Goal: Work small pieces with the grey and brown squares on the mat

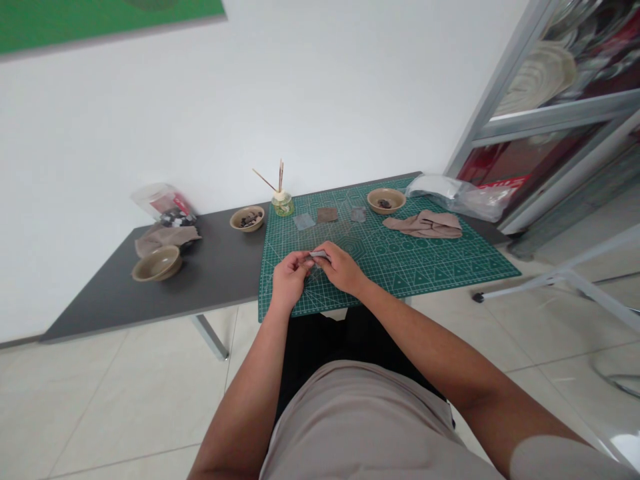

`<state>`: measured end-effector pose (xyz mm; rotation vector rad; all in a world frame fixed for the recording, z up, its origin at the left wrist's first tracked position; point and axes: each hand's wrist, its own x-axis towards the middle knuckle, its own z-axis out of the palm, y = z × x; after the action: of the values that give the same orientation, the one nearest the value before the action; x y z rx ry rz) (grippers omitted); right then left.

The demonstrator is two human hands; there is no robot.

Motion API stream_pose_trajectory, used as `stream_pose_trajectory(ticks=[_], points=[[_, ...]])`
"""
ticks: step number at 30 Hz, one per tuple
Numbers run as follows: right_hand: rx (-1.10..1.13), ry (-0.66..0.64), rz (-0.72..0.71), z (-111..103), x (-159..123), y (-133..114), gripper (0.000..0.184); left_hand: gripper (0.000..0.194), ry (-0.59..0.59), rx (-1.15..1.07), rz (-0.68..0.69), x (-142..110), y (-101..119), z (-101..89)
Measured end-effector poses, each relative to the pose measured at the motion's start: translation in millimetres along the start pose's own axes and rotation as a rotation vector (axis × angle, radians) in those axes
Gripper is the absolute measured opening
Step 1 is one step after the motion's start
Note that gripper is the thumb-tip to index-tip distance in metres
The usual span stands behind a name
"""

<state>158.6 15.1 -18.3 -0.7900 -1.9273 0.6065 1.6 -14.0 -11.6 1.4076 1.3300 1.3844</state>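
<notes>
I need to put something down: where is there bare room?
Bare: the grey tabletop along its front, between the leftmost bowl and green mat; also the mat right of the right hand, in front of the rightmost cloth. Crowded: the mat's rear, with diffuser, small squares and rightmost bowl; the tabletop's left rear, with plastic bag and another cloth.

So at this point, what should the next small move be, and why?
Probably lay the small grey piece flat on the green mat: the left hand and right hand meet at it with pinched fingertips, over the mat's near part, and three flat pieces lie on the mat farther back.
</notes>
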Motion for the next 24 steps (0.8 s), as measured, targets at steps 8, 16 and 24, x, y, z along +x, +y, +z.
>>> stream_pose_trajectory(ticks=[8,16,24], points=[[0.017,-0.003,0.022,-2.7,-1.2,-3.0,0.01,0.018,0.012,0.017,-0.013,-2.1,2.5,-0.2],[0.007,-0.016,-0.031,-1.0,-0.2,-0.7,0.012,0.019,0.02,0.047,0.001,-0.2,-3.5,-1.9],[0.024,-0.008,-0.008,-2.7,-0.1,-1.7,0.01,0.02,0.026,0.035,-0.019,-1.2,-3.4,-1.9]])
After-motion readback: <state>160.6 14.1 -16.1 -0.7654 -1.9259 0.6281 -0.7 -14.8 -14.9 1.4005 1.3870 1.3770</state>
